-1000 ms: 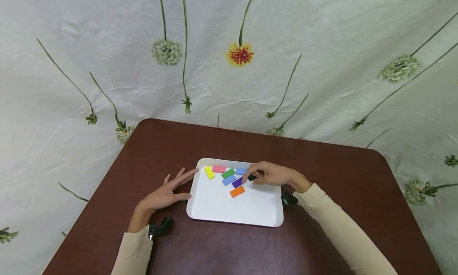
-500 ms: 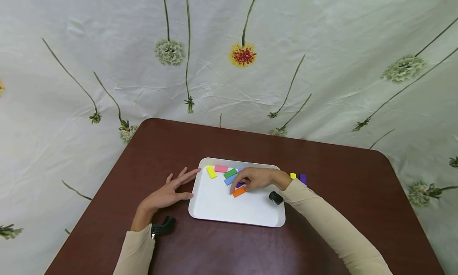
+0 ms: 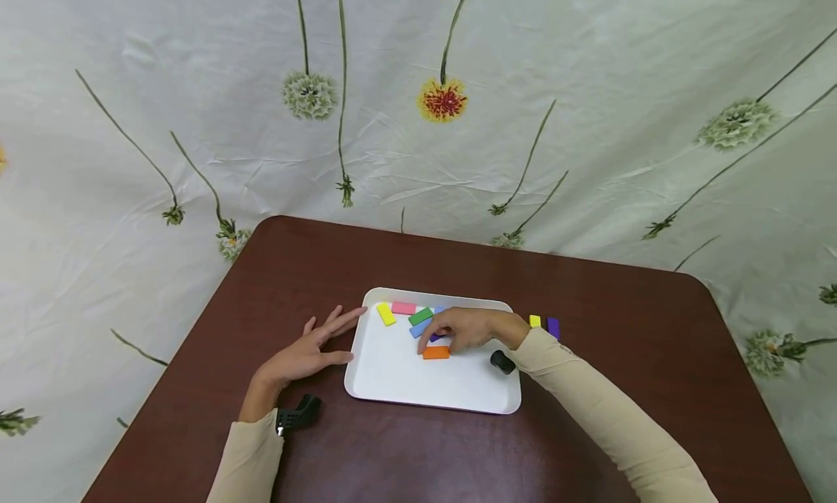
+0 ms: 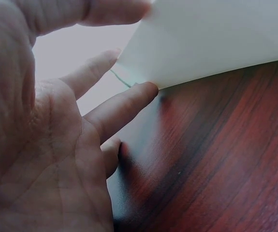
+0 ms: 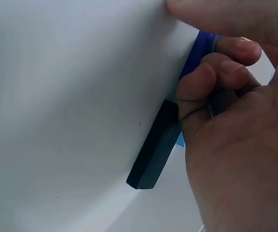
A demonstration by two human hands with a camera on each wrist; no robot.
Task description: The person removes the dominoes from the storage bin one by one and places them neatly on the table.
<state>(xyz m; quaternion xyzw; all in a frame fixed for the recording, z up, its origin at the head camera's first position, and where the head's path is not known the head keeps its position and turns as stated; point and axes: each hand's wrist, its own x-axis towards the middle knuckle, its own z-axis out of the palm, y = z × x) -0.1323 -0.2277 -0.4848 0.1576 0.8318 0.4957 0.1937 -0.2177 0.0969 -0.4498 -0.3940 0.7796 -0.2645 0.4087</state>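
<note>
On the white tray (image 3: 392,379) lies a flat orange block (image 3: 436,353), now square to the tray's front edge. My right hand (image 3: 467,328) pinches it from above, index finger at its left end and thumb at its right. The right wrist view leaves the orange block out; there the curled fingers (image 5: 197,82) hang beside a purple block (image 5: 194,55) and a dark green block (image 5: 154,145). With fingers spread, my left hand (image 3: 301,357) rests at the tray's left rim, its fingertips (image 4: 148,89) touching the edge.
Along the tray's back lie a yellow block (image 3: 386,314), a pink block (image 3: 403,308), a green block (image 3: 421,316) and a blue block (image 3: 419,329). Right of the tray, another yellow block (image 3: 535,320) and a purple block (image 3: 553,327) sit on the brown table (image 3: 621,307).
My right hand has come left and forward from the dark green block to the orange block. The orange block has turned from slanted to level. My left hand stays at the rim.
</note>
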